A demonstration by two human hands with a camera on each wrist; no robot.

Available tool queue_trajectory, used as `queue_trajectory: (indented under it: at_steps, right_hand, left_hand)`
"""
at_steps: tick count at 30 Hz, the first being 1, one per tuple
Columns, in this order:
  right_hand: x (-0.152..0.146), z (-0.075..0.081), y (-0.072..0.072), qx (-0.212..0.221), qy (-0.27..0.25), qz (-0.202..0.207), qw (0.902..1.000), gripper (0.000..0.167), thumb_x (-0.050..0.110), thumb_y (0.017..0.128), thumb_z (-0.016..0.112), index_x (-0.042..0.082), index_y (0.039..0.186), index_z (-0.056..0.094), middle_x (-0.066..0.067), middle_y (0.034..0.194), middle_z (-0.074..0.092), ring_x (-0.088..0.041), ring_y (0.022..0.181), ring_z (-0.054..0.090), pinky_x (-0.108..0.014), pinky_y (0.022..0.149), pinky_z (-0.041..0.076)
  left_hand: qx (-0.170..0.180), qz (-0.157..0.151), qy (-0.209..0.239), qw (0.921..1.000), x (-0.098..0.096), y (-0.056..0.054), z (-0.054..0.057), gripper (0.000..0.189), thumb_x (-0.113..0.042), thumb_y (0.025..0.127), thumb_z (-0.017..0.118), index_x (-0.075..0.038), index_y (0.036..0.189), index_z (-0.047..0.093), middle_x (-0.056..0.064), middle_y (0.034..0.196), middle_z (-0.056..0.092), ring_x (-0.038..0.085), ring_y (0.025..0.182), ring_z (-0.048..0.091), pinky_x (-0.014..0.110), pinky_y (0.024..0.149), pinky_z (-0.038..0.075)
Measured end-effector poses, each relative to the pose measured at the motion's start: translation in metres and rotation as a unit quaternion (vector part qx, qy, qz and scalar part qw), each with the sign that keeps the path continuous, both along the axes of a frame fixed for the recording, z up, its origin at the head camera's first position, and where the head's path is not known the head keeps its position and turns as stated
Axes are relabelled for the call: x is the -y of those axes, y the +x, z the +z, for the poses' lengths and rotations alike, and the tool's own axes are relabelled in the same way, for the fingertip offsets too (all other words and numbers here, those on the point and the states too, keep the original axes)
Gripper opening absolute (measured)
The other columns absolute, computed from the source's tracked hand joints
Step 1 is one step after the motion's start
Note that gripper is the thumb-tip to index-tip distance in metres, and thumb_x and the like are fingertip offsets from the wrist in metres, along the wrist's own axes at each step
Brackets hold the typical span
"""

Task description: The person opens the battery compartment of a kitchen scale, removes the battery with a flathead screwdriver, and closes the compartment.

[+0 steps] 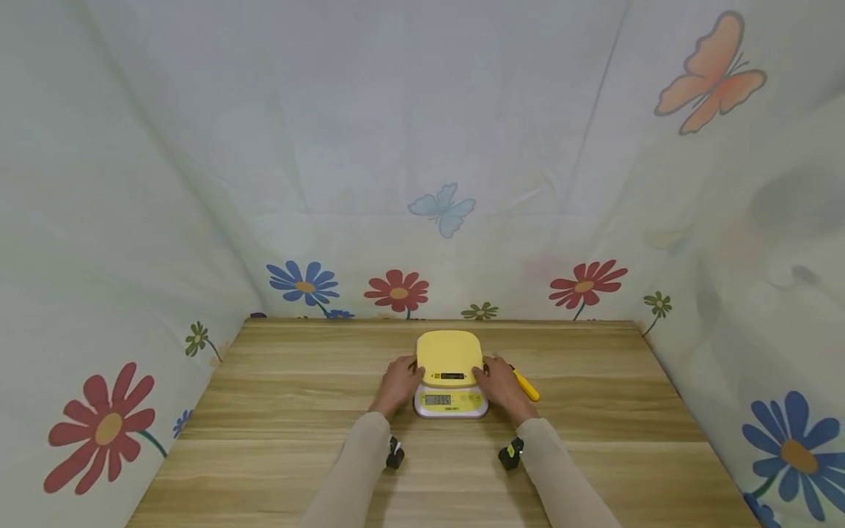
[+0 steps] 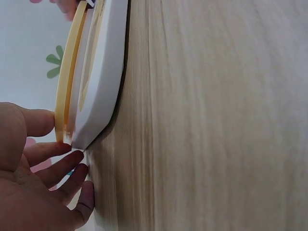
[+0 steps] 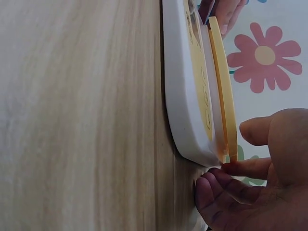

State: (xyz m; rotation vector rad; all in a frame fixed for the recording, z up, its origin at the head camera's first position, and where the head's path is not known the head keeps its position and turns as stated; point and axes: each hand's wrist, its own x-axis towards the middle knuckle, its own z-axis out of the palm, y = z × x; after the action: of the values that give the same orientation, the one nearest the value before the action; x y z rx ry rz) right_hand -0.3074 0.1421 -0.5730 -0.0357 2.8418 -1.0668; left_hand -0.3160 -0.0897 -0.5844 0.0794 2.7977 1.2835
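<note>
A kitchen scale (image 1: pixel 452 402) with a yellow square top plate (image 1: pixel 450 354) and a white base (image 2: pixel 103 86) rests on the wooden table. Its lit display (image 1: pixel 438 400) shows digits on the side facing me. My left hand (image 1: pixel 400 382) pinches the plate's left edge, thumb on top and index finger under the rim. On the opposite edge is my right hand (image 1: pixel 500 380), its index fingertip beneath the plate rim and its thumb (image 3: pixel 255 131) at the upper face. The other fingers of both hands curl low beside the base, close to the tabletop.
Just right of my right hand lies a tool with a yellow handle (image 1: pixel 526 384), its far end partly hidden by the hand. The wooden table (image 1: pixel 297 411) meets a pale curtain (image 1: pixel 370 147) printed with flowers and butterflies behind and at both sides.
</note>
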Motion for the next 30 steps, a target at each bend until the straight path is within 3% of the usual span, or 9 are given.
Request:
queue_trajectory:
  at_steps: [6,11,15,24,30]
  right_hand:
    - [0.0001,-0.0004,0.0017,-0.012,0.0,0.001,0.9999,0.053,0.031,0.102,0.05,-0.005,0.141,0.048,-0.025,0.142,0.05,-0.042,0.14,0.038,-0.058,0.117,0.034]
    - [0.0007,0.001,0.0031,-0.021,0.0,-0.009,0.9997,0.047,0.031,0.102,0.05,0.0,0.137,0.054,-0.019,0.128,0.061,-0.036,0.123,0.054,-0.055,0.106,0.046]
    - [0.0008,0.0029,0.0044,-0.032,0.003,-0.016,0.9994,0.046,0.03,0.102,0.05,0.001,0.137,0.054,-0.017,0.123,0.064,-0.035,0.114,0.057,-0.053,0.101,0.049]
    - [0.0023,0.0072,0.0072,-0.031,-0.043,-0.049,0.9974,0.05,0.027,0.1,0.054,0.0,0.142,0.048,-0.022,0.122,0.065,-0.035,0.113,0.062,-0.051,0.096,0.055]
    - [0.0019,0.0074,0.007,-0.036,-0.066,-0.059,0.9955,0.05,0.024,0.098,0.058,0.0,0.141,0.049,-0.021,0.116,0.068,-0.033,0.107,0.065,-0.047,0.091,0.058]
  left_hand:
    - [0.013,0.002,0.033,0.9994,0.0011,0.0014,-0.0012,0.048,-0.023,0.101,0.054,0.0,0.143,0.048,0.021,0.146,0.049,0.038,0.138,0.043,0.053,0.118,0.036]
    - [0.016,0.004,0.053,0.9985,0.0014,0.0019,-0.001,0.049,-0.023,0.101,0.054,-0.001,0.144,0.046,0.019,0.148,0.048,0.037,0.14,0.041,0.053,0.118,0.036]
    - [0.014,0.009,0.066,0.9977,0.0015,0.0023,-0.0016,0.051,-0.023,0.1,0.055,-0.002,0.145,0.045,0.019,0.148,0.048,0.035,0.14,0.042,0.051,0.118,0.037]
    - [0.018,0.025,0.119,0.9924,0.0025,0.0053,0.0022,0.051,-0.022,0.098,0.059,-0.01,0.146,0.047,0.014,0.146,0.052,0.032,0.124,0.059,0.045,0.104,0.053]
    - [0.02,0.03,0.149,0.9882,0.0044,0.0082,0.0056,0.049,-0.019,0.097,0.062,-0.012,0.144,0.051,0.016,0.144,0.054,0.033,0.12,0.062,0.041,0.098,0.057]
